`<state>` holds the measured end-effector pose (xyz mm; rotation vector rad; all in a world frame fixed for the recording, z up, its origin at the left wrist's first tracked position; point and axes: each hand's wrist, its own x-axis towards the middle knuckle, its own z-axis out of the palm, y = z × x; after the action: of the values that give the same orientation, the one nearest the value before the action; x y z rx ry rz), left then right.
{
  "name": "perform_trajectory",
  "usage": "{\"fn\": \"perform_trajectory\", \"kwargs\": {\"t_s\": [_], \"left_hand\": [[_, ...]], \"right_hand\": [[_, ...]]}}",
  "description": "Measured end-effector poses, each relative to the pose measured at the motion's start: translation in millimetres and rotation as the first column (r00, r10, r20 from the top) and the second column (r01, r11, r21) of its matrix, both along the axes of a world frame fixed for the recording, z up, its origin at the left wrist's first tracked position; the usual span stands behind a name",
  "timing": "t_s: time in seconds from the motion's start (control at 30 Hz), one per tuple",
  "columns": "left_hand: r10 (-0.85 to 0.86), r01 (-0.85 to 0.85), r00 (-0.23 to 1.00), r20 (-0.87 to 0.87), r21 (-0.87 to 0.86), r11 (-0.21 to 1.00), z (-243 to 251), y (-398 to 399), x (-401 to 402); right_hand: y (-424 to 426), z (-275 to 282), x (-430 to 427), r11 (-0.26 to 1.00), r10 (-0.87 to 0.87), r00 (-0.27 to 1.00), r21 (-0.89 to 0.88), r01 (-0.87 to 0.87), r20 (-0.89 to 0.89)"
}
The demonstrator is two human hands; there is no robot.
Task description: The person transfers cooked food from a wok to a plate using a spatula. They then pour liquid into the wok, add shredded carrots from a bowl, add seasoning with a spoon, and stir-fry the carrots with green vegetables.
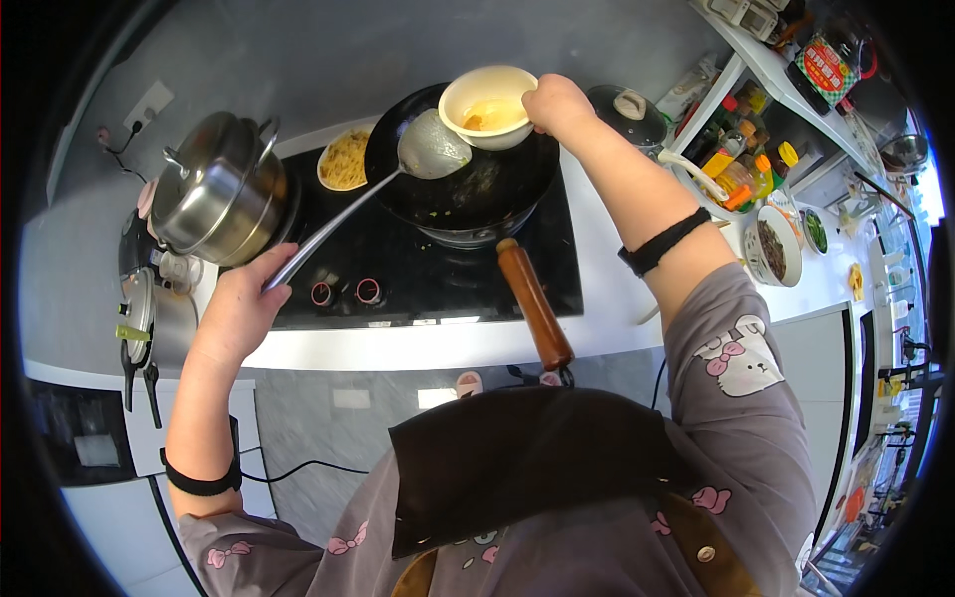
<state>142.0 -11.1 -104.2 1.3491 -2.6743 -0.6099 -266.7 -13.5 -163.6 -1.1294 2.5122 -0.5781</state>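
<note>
My left hand (250,302) grips the handle of a metal wok spatula (434,149), whose broad blade is over the left part of a black wok (477,194). My right hand (558,104) holds a cream-coloured bowl (489,138) by its right rim, above the far side of the wok. Inside the bowl lies yellowish liquid with a small orange-brown lump. A few green bits stick to the wok's near inner wall. The wok's wooden handle (535,306) points towards me. An oval dish of yellow shredded food (345,159) stands left of the wok.
A steel steamer pot (224,190) stands on the left of the black cooktop (448,287). Behind my right arm is a lidded pan (627,116). Sauce bottles (746,175) and a bowl of dark chopped food (772,246) stand at right. A pressure cooker (142,313) is at far left.
</note>
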Motion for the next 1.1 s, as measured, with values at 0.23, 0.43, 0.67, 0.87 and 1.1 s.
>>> {"fn": "perform_trajectory", "kwargs": {"t_s": [0.23, 0.43, 0.67, 0.87, 1.1], "left_hand": [[0.081, -0.083, 0.996, 0.023, 0.115, 0.99, 13.9, 10.2, 7.2], [0.271, -0.172, 0.942, -0.198, 0.408, 0.897, 23.4, 5.7, 28.0], [-0.017, 0.004, 0.995, -0.098, -0.135, 0.991, 10.6, -10.7, 21.3], [0.032, 0.508, 0.802, 0.597, -0.709, 0.489, 70.6, 12.4, -33.1], [-0.034, 0.647, 0.707, 0.706, -0.628, 0.432, 58.6, 28.6, -87.3]], "right_hand": [[5.5, -24.7, -17.4, 0.995, -0.059, 0.989, -0.094, 0.046, -0.136], [23.0, -28.1, -43.3, 0.992, -0.096, 0.993, -0.08, 0.101, 0.063], [90.2, -30.9, -56.1, 0.849, -0.191, 0.88, -0.376, 0.371, 0.435], [184.4, -66.0, -96.8, 0.868, -0.291, 0.932, -0.352, 0.352, 0.214], [248.1, -153.1, -77.9, 0.902, -0.389, 0.913, -0.151, 0.405, 0.125]]}}
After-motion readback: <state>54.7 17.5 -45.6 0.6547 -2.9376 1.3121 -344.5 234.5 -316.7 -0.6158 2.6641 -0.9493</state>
